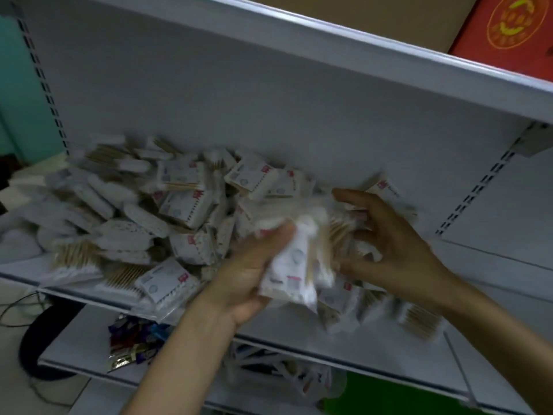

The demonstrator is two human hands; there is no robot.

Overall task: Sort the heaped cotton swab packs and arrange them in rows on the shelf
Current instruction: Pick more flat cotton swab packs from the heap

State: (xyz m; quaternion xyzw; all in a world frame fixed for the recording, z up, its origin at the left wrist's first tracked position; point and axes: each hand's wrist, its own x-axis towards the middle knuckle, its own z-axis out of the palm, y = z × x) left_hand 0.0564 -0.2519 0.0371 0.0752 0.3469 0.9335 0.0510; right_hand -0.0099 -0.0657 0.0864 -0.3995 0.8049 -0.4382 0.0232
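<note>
The white metal shelf (493, 262) in front of the person is the biggest thing here, and its board is tilted in the view. The heap of cotton swab packs (134, 211) lies on this shelf and covers its left and middle part, from the back panel to the front edge. The packs lie in no order, some flat and some on their side, and a few hang a little over the front edge of the shelf. On the board above the shelf, at its right end, stands a red box (508, 28). Over the middle of the shelf, near its front edge, the left hand (248, 271) grips a bundle of packs (296, 265); its fingers and thumb are curled around it. Just beside it, toward the right end of the shelf, the right hand (392, 244) has its fingers spread and bent among the packs, but the blur hides whether they pinch anything. On the board below the shelf lie some colourful wrappers (131, 339).
</note>
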